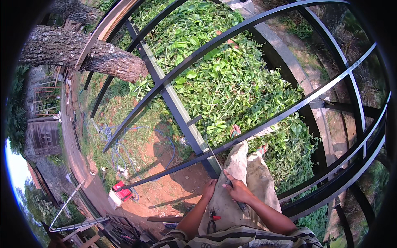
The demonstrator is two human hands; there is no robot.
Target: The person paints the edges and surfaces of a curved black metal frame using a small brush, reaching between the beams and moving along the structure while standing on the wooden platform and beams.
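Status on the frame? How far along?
Done: several curved black bars already span the straight beam. In hand: the right hand holds a thin rod at the crossing just ahead; the left hand rests flat beside it. Left: which crossings are fixed can't be told; pliers sit unused at the waist.

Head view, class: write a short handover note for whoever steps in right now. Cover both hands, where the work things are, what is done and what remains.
Left hand: empty, resting on the left thigh.
Right hand: gripping a thin welding rod whose far end reaches the black metal bar.
Pliers with red handles hang at the waist. A red machine sits on the ground below, left.
Done: curved bars already sit on the frame.
Left: cannot tell from this view.
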